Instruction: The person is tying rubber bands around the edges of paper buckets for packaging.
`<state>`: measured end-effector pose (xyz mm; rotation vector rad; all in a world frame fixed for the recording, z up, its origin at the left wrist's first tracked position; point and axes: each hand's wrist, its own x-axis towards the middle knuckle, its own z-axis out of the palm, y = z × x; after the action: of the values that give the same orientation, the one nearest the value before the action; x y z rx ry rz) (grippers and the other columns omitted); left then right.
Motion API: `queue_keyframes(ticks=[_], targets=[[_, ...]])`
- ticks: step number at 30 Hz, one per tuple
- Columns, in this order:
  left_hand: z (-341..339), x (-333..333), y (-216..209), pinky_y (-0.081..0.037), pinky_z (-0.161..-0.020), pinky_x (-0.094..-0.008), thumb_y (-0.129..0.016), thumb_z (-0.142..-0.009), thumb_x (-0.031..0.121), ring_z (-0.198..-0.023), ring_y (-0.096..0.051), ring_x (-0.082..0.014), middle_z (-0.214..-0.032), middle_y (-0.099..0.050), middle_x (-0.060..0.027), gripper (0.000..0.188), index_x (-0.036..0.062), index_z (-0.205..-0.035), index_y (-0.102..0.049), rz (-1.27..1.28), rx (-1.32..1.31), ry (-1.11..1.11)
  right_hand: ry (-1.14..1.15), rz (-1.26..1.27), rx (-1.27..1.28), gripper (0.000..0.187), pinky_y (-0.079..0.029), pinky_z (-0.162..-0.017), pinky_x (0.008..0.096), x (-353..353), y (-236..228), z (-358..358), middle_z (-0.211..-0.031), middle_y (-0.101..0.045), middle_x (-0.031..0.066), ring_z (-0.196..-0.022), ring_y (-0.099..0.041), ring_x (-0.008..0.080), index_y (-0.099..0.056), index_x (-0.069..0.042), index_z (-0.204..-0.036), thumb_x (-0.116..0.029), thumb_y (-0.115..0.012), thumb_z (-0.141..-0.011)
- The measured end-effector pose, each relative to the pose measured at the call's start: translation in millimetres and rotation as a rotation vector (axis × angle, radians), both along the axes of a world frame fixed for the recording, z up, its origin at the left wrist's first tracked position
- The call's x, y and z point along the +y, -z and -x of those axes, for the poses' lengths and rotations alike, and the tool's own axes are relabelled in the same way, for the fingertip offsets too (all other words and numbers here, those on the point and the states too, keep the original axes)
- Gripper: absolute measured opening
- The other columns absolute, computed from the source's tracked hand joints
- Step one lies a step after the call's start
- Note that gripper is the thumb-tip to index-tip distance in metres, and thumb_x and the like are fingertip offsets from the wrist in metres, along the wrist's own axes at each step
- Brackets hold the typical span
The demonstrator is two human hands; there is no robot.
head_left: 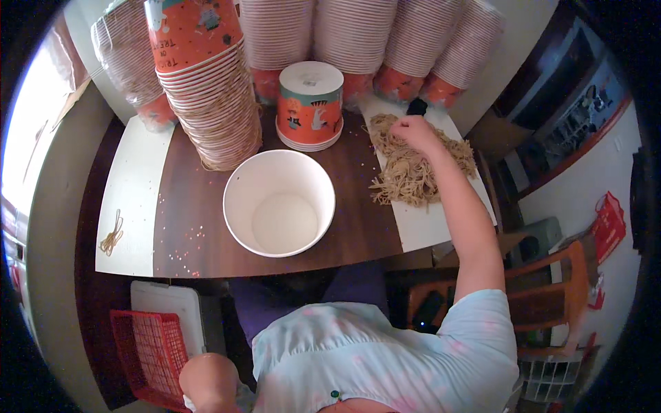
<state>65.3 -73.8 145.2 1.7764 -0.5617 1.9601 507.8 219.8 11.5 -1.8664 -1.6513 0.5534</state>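
Observation:
My right hand [412, 132] reaches across the table to a tangled pile of tan cord [406, 177] at the right. Its fingers are bent together at the pile's far edge, seemingly on some strands; how many is hidden. A white-lined paper bucket [279, 203] stands in front of me, its open mouth facing up and nothing in it. Of my left arm, only a bent part shows at the lower left; the left hand is out of sight.
Behind the bucket stand a tall stack of orange printed buckets [213, 89] and a short upside-down stack [310, 107]. Wrapped bucket stacks [354, 34] line the back. A few loose cords [111, 235] lie at left. Below are a red basket [148, 358] and a wooden chair [551, 303].

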Motion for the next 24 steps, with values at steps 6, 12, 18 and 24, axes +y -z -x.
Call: queue_keyframes(ticks=[6,12,18,24], targets=[[0.2,-0.2,3.9,-0.034,-0.065,-0.0321,-0.063,-0.089,0.007,-0.068,-0.040,-0.0144,-0.083,-0.044,0.0003,0.027,0.0083,-0.114,-0.051,0.000,0.016,-0.014,-0.059,-0.074,0.680,0.013,-0.044,-0.063,0.0266,-3.8,-57.6,4.7,-0.076,-0.061,0.0015,-0.070,-0.058,0.0108,-0.064,-0.004,-0.083,-0.017,-0.062,-0.085],[7.5,-5.6,12.1,-0.032,-0.057,-0.0346,-0.067,-0.082,0.004,-0.063,-0.037,-0.0165,-0.077,-0.043,-0.0033,0.018,0.0091,-0.094,-0.054,0.206,0.087,0.063,-0.072,-0.053,0.907,0.013,-0.039,-0.050,0.0242,15.3,-139.0,-1.6,-0.074,-0.059,0.0030,-0.053,-0.049,0.0095,-0.061,-0.004,-0.087,-0.017,-0.060,-0.089],[-11.5,23.0,20.4,-0.036,-0.056,-0.0348,-0.067,-0.074,0.007,-0.065,-0.049,-0.0208,-0.080,-0.053,-0.0096,0.012,0.0062,-0.081,-0.057,0.291,0.234,-0.318,-0.338,-0.266,0.700,0.014,-0.031,-0.044,0.0205,-15.7,-222.1,22.8,-0.070,-0.054,-0.0014,-0.045,-0.034,0.0032,-0.060,-0.006,-0.089,-0.020,-0.060,-0.093],[-25.7,8.5,3.1,-0.031,-0.050,-0.0335,-0.076,-0.070,0.004,-0.058,-0.044,-0.0190,-0.088,-0.058,-0.0131,0.033,0.0101,-0.101,-0.067,0.281,0.350,-0.195,-0.398,-0.121,0.452,0.012,-0.027,-0.043,0.0162,-84.4,-229.6,88.4,-0.068,-0.055,-0.0057,-0.048,-0.038,-0.0002,-0.060,-0.008,-0.090,-0.019,-0.059,-0.094]])
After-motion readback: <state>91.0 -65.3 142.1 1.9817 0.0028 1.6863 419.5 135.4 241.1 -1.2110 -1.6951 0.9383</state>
